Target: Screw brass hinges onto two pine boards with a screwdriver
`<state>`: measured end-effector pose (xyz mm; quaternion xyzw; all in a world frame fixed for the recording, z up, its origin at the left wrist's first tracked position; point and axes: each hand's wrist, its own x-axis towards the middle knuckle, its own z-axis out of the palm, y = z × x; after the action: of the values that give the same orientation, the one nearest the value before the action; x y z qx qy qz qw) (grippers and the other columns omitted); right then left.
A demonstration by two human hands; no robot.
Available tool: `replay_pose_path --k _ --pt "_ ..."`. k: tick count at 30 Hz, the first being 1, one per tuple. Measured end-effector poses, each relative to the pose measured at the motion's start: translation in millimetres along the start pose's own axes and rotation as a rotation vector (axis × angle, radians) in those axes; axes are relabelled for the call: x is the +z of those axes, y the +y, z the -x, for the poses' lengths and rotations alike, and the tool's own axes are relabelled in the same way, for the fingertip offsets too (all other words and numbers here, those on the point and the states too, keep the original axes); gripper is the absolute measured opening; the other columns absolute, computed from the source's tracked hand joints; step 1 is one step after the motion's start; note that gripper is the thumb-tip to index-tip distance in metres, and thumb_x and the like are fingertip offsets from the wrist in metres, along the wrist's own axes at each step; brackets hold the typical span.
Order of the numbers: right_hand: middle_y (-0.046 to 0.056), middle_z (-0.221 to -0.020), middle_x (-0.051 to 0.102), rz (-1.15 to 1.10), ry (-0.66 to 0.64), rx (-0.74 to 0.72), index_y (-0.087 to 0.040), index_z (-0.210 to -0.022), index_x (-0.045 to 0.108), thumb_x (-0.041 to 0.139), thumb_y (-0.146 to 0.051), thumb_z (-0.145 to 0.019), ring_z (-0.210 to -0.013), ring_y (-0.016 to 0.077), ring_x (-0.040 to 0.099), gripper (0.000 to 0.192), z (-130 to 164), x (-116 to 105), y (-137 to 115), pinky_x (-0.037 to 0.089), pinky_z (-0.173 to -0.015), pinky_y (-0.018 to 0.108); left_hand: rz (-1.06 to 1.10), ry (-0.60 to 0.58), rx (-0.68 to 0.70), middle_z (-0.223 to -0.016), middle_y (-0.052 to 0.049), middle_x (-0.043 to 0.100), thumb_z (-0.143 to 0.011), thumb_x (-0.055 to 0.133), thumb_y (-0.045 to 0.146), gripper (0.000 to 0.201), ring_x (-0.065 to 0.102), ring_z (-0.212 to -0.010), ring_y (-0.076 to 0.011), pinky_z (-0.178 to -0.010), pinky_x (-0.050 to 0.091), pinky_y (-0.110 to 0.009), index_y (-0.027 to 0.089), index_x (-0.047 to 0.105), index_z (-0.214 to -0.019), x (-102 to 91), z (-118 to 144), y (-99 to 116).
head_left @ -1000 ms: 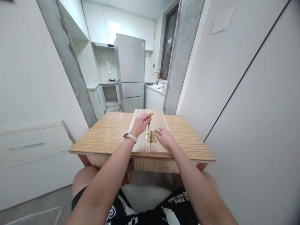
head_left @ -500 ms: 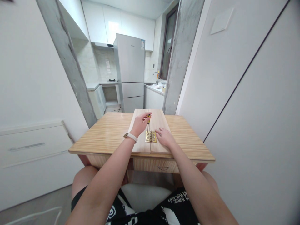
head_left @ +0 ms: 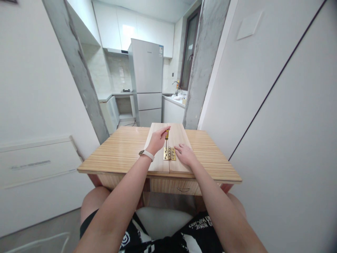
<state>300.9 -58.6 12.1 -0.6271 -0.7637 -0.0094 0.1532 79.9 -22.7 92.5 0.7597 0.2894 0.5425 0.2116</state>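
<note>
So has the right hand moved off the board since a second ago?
No. The right hand still rests flat on the board, just right of the brass hinge.

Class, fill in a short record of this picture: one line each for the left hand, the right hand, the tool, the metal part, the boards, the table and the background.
left hand: the left hand grips the screwdriver handle; a pale band sits on the wrist
right hand: the right hand lies flat on the right board, beside the hinge
tool: screwdriver, yellow handle, upright, tip down at the hinge
metal part: brass hinge across the seam between the boards
boards: two pale boards side by side
table: striped wooden table with a drawer
background: fridge, kitchen counter and tap
</note>
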Motion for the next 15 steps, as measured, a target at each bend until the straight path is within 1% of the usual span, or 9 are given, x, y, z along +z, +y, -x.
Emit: replay_pose_path --k 3,5,9,13,15 --pt "0.008 -0.159 0.053 -0.004 -0.002 0.002 -0.035 -0.149 0.062 0.036 -0.052 -0.109 -0.150 0.0272 0.044 0.050 0.5 -0.6 -0.7 0.032 -0.123 0.045 0.029 -0.008 -0.038 -0.121 -0.008 0.078 -0.103 0.053 0.020 0.037 0.073 -0.112 -0.0202 -0.103 0.058 -0.036 0.022 0.070 -0.135 1.5 -0.5 -1.3" --pt "0.008 -0.159 0.053 -0.006 -0.003 0.004 -0.035 -0.149 0.062 0.036 -0.053 -0.109 -0.150 0.0274 0.044 0.050 0.8 -0.9 -1.1 0.032 -0.122 0.046 0.059 -0.001 -0.056 -0.117 -0.008 0.079 -0.102 0.054 0.019 0.035 0.074 -0.108 -0.0195 -0.098 0.059 -0.034 0.021 0.071 -0.133 2.7 -0.7 -1.1" --pt "0.007 -0.161 0.052 -0.011 -0.015 0.017 -0.036 -0.150 0.061 0.036 -0.053 -0.109 -0.151 0.0277 0.042 0.050 0.5 -0.5 -1.2 0.031 -0.123 0.047 0.096 0.007 -0.061 -0.115 -0.008 0.077 -0.100 0.053 0.015 0.037 0.074 -0.107 -0.0185 -0.092 0.061 -0.032 0.023 0.069 -0.134 4.1 -1.1 2.7" --pt "0.008 -0.161 0.051 -0.009 -0.015 0.014 -0.035 -0.149 0.061 0.036 -0.052 -0.109 -0.152 0.0280 0.042 0.050 -0.4 1.5 0.4 0.031 -0.123 0.047 0.047 0.025 -0.027 -0.112 -0.006 0.076 -0.096 0.059 0.013 0.032 0.072 -0.101 -0.0178 -0.085 0.061 -0.029 0.024 0.075 -0.122 4.6 -1.7 5.5" --pt "0.008 -0.161 0.051 -0.012 -0.009 0.008 -0.035 -0.149 0.061 0.036 -0.052 -0.110 -0.152 0.0280 0.042 0.050 -0.8 2.5 1.3 0.031 -0.123 0.047 0.027 0.051 -0.023 -0.113 -0.006 0.075 -0.096 0.062 0.015 0.030 0.072 -0.098 -0.0172 -0.083 0.062 -0.029 0.025 0.076 -0.120 4.9 -1.9 5.5"
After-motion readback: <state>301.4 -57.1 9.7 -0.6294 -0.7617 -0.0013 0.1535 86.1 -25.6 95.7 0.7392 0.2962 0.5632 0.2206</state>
